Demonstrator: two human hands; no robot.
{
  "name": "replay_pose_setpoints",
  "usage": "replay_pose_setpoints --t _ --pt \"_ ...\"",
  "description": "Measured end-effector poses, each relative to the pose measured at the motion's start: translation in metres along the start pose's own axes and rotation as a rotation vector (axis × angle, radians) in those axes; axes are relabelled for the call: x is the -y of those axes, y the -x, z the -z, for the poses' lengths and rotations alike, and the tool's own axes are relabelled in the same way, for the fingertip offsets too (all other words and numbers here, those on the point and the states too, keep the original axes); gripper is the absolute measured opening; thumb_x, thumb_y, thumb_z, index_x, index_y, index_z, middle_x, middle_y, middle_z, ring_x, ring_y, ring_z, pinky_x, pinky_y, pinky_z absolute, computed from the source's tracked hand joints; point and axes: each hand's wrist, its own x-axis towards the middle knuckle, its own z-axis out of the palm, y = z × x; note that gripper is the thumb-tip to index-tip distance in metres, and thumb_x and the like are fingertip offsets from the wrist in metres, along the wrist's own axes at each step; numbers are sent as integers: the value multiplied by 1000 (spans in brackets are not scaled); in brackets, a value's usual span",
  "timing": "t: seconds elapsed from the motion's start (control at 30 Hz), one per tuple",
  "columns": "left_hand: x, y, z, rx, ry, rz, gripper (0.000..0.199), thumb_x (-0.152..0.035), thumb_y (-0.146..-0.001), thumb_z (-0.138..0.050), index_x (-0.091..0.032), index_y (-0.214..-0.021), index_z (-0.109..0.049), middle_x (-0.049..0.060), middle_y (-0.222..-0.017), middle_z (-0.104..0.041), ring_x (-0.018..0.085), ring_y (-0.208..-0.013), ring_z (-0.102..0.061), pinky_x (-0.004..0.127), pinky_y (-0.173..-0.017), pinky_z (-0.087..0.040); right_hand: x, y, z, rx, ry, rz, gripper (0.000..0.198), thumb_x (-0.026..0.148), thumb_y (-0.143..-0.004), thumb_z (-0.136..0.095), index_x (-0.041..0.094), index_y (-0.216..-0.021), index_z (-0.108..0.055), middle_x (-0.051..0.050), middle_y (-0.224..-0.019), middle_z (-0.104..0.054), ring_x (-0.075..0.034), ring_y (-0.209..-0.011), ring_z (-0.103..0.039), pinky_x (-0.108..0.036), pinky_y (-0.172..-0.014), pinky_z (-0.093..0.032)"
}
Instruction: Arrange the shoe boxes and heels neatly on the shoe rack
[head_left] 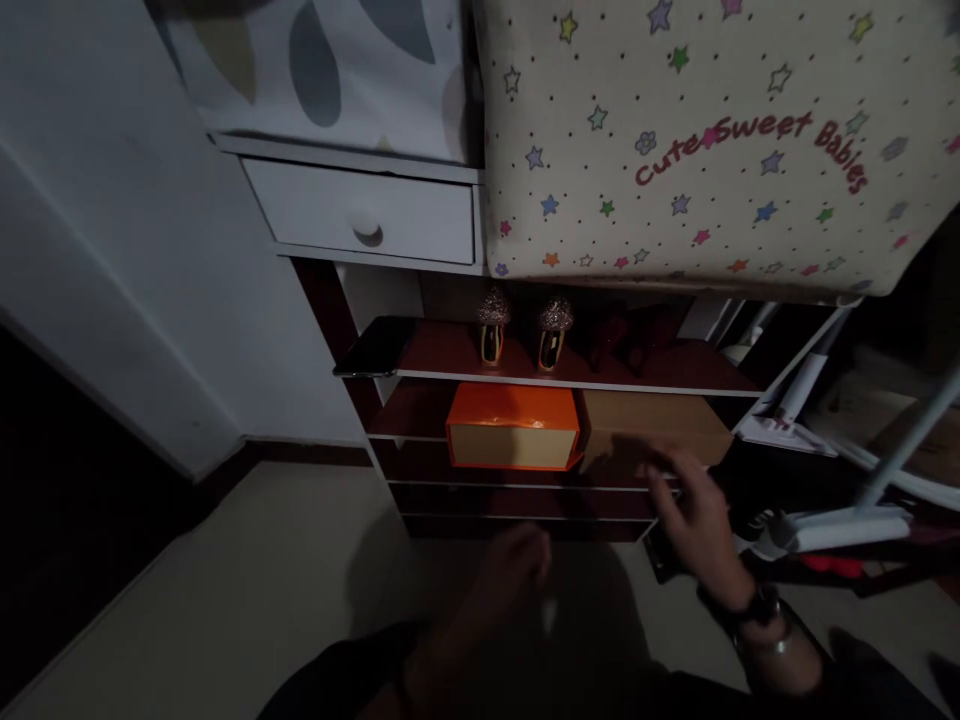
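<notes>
My left hand (514, 558) hangs in shadow in front of the lower shelves. Its fingers are curled in and blurred; what they hold, if anything, I cannot make out. A small pale spot shows just below it. My right hand (694, 515) is before a brown cardboard box (656, 425), thumb and fingers apart, with nothing visible between them. Whether it touches the box is unclear. Left of that box, on the same shelf, lies an orange box (514, 405) with a cream front side.
Two ornaments with glittery tops (491, 325) (553, 330) and a dark phone-like slab (379, 345) sit on the upper shelf. Above are a white drawer (360, 210) and a star-printed fabric bin (690, 160). A pale-handled broom or mop (847, 525) stands at right.
</notes>
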Motion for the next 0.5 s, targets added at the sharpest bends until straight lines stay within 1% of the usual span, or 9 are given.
replay_pose_setpoints --t 0.03,0.07,0.1,0.2,0.23,0.27,0.33,0.4,0.5 --pt "-11 -2 15 -154 11 -58 44 -61 -81 -63 -21 -64 -54 0 -65 -54 16 -66 -47 30 -68 -39 3 -22 6 -32 57 87 32 35 -103 -53 24 -132 -62 -11 -127 -68 -25 -117 -64 -40 -101 -50" --pt "-20 -3 30 -236 18 -105 40 -56 -81 -64 -21 -63 -55 0 -64 -53 16 -66 -46 29 -67 -39 7 -43 8 -34 101 170 36 32 -104 -51 23 -138 -59 -12 -132 -66 -26 -123 -61 -43 -106 -48" --pt "-26 -5 44 -352 52 -167 36 -51 -84 -62 -21 -64 -56 1 -66 -54 16 -67 -46 29 -66 -39 11 -63 6 13 133 235 41 31 -104 -49 23 -143 -56 -13 -138 -64 -27 -128 -59 -46 -110 -46" --pt "-29 -11 74 -567 300 -230 31 -44 -80 -64 -21 -62 -53 0 -64 -50 15 -64 -45 28 -61 -38 13 -106 -10 306 190 379 52 26 -103 -44 23 -155 -46 -13 -148 -60 -27 -134 -55 -49 -113 -44" --pt "-27 -12 79 -584 363 -230 31 -44 -78 -65 -22 -61 -52 -1 -63 -49 14 -63 -45 27 -60 -39 9 -116 -15 379 233 396 55 26 -102 -44 22 -156 -44 -13 -149 -59 -29 -134 -55 -52 -113 -44" --pt "-23 -12 81 -585 411 -229 31 -45 -77 -65 -22 -61 -52 -1 -62 -48 14 -61 -44 27 -59 -39 2 -122 -18 406 288 383 56 27 -101 -44 22 -157 -43 -14 -149 -59 -31 -134 -55 -55 -112 -43" --pt "-18 -11 82 -554 438 -225 32 -47 -77 -66 -21 -62 -54 -1 -61 -49 13 -61 -44 27 -59 -39 -20 -131 -14 334 406 276 56 30 -101 -44 21 -156 -44 -16 -145 -62 -35 -128 -57 -62 -106 -44" --pt "-14 -9 81 -533 445 -213 33 -48 -76 -68 -21 -62 -57 -1 -61 -51 13 -61 -45 27 -59 -39 -48 -136 3 260 487 203 54 34 -100 -46 25 -152 -50 -15 -143 -64 -38 -129 -55 -71 -108 -37" --pt "-13 -7 81 -529 439 -206 33 -48 -75 -69 -20 -62 -58 -1 -61 -52 13 -61 -46 26 -59 -39 -88 -141 36 195 427 139 53 36 -96 -49 21 -146 -57 -16 -140 -65 -37 -129 -55 -62 -109 -43"
